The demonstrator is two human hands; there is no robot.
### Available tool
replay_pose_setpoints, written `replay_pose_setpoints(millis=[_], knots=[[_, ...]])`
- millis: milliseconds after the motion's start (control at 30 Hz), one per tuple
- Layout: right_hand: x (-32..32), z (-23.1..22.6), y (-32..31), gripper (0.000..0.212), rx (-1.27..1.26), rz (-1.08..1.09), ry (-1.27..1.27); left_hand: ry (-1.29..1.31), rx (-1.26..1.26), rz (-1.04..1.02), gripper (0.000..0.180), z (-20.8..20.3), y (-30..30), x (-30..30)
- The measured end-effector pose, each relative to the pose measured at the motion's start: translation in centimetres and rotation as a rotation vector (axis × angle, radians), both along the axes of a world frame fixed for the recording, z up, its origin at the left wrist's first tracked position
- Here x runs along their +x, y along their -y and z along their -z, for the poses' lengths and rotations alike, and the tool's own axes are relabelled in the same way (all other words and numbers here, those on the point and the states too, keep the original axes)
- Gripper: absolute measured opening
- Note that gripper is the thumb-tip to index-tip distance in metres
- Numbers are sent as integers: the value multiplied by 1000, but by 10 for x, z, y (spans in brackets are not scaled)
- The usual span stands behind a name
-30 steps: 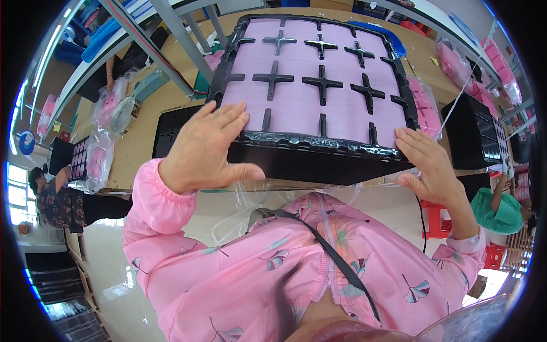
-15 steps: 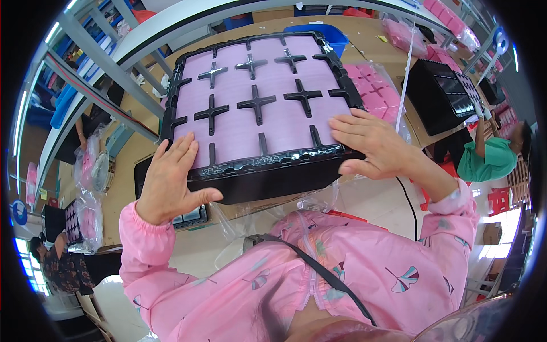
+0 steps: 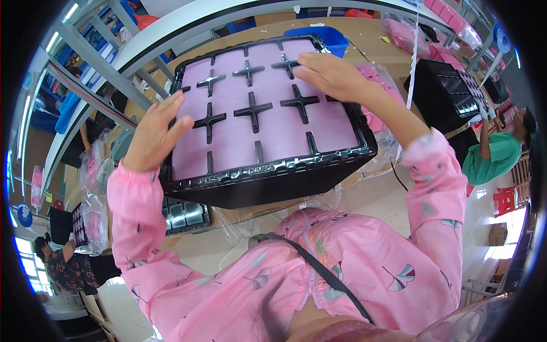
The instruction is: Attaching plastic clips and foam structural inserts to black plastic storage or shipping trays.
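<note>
In front of me sits a deep black plastic tray stack point(image 3: 273, 191), its top layer a frame with cross-shaped dividers. Pink-lilac sheet point(image 3: 233, 151) shows between the crosses. My left hand point(image 3: 152, 134) is at the left rim, fingers stretched out and thumb apart, holding nothing. Over the far right part of the top lies my right hand point(image 3: 333, 77), with its fingers extended flat and covering some of the dividers and rim. Whether its palm presses on the sheet is hard to tell.
A blue bin point(image 3: 333, 39) stands behind the stack. Bagged pink trays point(image 3: 376, 77) and another black stack point(image 3: 427, 94) are to the right, near a person in green point(image 3: 493, 157). Metal uprights point(image 3: 94, 60) rise at left. A smaller black tray point(image 3: 185, 215) lies below the near-left corner.
My right hand has gone from the near right corner to the far right part of the top. My left hand has slid slightly farther along the left edge. The stack sits at a slightly different angle.
</note>
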State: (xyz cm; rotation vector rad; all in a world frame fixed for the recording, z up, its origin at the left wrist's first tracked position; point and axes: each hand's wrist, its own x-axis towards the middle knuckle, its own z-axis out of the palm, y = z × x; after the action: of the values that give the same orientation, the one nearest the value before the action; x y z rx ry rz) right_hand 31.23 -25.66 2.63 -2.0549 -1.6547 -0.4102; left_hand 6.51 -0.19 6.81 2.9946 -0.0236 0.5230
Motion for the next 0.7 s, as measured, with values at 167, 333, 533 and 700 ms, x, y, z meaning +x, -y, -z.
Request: replay_pose_setpoints(millis=[167, 333, 533, 700], knots=[[57, 26, -62, 62, -306, 206, -25, -326, -198, -78, 67, 19, -54, 68], [73, 23, -71, 65, -329, 263, -14, -303, -3, -74, 73, 39, -69, 105], [70, 22, -67, 65, -330, 286, 22, -266, 49, -119, 83, 50, -78, 130], [72, 19, -51, 66, -371, 278, 31, -239, 61, -115, 88, 59, -84, 134]])
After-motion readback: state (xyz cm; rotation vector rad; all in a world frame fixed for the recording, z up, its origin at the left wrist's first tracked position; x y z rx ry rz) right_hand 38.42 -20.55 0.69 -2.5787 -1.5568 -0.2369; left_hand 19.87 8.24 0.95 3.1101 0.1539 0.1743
